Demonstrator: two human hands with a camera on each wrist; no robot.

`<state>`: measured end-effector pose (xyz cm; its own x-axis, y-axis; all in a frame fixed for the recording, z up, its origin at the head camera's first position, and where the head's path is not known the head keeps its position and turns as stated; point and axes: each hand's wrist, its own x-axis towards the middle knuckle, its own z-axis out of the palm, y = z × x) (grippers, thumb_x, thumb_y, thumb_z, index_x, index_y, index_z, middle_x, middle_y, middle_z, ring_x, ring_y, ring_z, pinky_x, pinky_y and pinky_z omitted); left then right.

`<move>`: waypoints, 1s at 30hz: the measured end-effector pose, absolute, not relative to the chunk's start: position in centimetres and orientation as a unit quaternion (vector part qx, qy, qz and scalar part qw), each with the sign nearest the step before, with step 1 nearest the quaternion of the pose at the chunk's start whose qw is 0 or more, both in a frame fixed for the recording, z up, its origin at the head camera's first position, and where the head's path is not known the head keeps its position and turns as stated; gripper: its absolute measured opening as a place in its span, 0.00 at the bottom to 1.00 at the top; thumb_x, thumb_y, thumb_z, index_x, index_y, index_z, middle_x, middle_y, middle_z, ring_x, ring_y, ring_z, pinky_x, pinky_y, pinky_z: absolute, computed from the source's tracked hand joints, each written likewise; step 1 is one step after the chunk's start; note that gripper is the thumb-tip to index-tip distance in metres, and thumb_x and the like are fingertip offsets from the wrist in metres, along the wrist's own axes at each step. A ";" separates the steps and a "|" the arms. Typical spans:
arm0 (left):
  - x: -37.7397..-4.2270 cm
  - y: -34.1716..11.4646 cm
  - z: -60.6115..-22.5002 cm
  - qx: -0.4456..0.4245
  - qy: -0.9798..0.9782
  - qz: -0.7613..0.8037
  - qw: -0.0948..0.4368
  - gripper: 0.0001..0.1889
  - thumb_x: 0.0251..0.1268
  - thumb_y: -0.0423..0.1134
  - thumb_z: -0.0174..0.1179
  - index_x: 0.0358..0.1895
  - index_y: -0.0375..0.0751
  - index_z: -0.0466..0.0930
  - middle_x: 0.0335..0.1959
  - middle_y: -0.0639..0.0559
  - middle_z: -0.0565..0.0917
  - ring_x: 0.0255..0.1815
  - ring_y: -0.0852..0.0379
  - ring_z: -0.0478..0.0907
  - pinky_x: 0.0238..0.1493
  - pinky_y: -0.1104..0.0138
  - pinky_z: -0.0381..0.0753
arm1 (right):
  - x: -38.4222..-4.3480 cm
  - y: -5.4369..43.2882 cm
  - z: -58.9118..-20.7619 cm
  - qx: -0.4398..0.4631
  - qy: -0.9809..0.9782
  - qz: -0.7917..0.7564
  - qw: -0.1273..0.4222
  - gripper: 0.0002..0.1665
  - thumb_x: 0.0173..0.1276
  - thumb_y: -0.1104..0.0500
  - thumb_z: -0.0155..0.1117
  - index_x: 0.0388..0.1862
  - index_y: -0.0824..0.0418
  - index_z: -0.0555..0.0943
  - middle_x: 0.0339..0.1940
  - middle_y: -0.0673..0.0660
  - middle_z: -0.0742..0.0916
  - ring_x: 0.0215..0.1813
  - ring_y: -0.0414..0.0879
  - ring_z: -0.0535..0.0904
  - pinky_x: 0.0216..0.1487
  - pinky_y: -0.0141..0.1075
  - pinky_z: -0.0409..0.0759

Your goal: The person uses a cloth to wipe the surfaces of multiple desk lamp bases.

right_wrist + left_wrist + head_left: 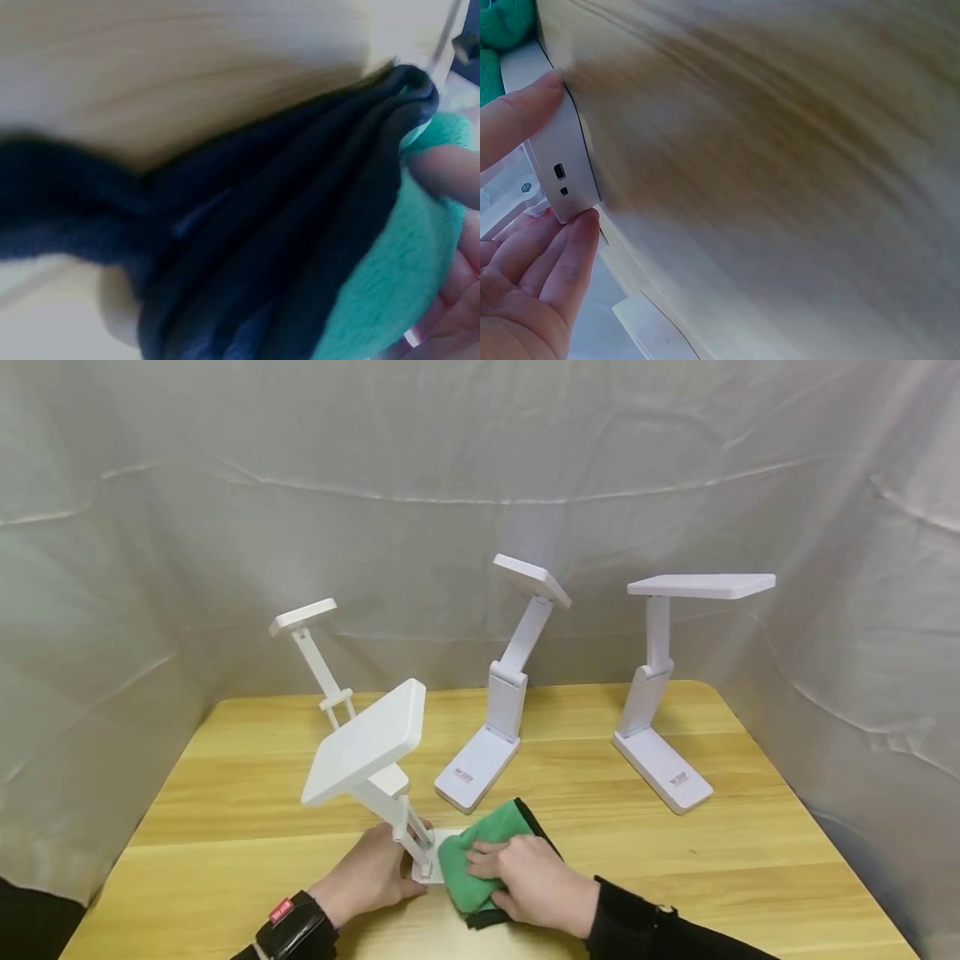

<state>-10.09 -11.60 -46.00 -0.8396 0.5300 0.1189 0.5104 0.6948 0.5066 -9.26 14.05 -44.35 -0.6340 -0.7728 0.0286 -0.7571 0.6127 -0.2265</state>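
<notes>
Nearest me stands a white folding desk lamp (367,739), its panel tilted up to the left. My left hand (375,872) grips the left end of its base; in the left wrist view, the thumb lies on one side of the base (562,157) and the fingers on the other, beside a small port. My right hand (543,885) holds a folded green cloth (468,868) with black edging against the right part of this base, covering it. In the right wrist view, the cloth (397,270) bunches between thumb and fingers.
Behind stand three more white desk lamps: one at left (318,664), partly hidden by the near lamp, one in the middle (506,697) and one at right (645,697). They stand on a wooden table (750,860). A pale curtain (420,543) surrounds the table.
</notes>
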 end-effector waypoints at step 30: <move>-9.9 -11.4 -46.1 0.267 0.926 0.268 0.016 0.38 0.37 0.38 0.82 0.56 0.34 0.76 0.54 0.42 0.84 0.55 0.42 0.83 0.61 0.49 0.82 | -9.6 16.9 -46.2 -0.234 0.902 -0.352 0.084 0.47 0.62 0.49 0.76 0.72 0.72 0.69 0.67 0.71 0.79 0.42 0.42 0.87 0.60 0.39 0.83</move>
<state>-9.86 -11.36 -46.08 -0.8573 0.5021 0.1136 0.4851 0.7142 0.5046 -9.64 16.89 -46.24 -0.8761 -0.4819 0.0140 -0.3640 0.6422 -0.6746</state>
